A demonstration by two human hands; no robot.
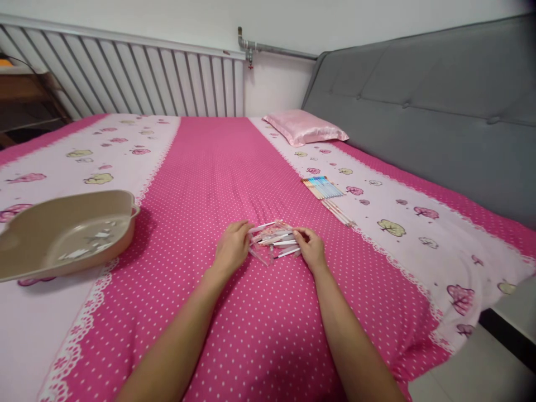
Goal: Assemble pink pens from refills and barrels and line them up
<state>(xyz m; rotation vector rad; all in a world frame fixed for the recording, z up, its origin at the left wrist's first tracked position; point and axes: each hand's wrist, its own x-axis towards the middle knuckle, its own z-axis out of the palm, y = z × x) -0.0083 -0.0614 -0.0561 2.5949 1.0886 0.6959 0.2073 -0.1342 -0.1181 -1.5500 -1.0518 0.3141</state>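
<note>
A loose pile of slim white pen-like sticks (285, 242), some with dark tips, lies on the pink dotted bedspread in front of me, mixed with clear plastic wrapping. At the pile's left side, my left hand (233, 245) has its fingers curled together against the end of a white stick; its fingertips are partly hidden. My right hand (310, 249) is at the right side, thumb and forefinger closed around stick ends there. To the right of the pile, a row of blue-and-orange slim sticks (323, 187) lies side by side, with several pale ones (338, 212) just below.
A beige plastic basin (121, 207) holding small white and grey pieces stands on the left of the bed. A pink pillow (304, 127) lies at the back right, beside the grey headboard (431, 106). Along the far wall runs a white radiator (167, 84).
</note>
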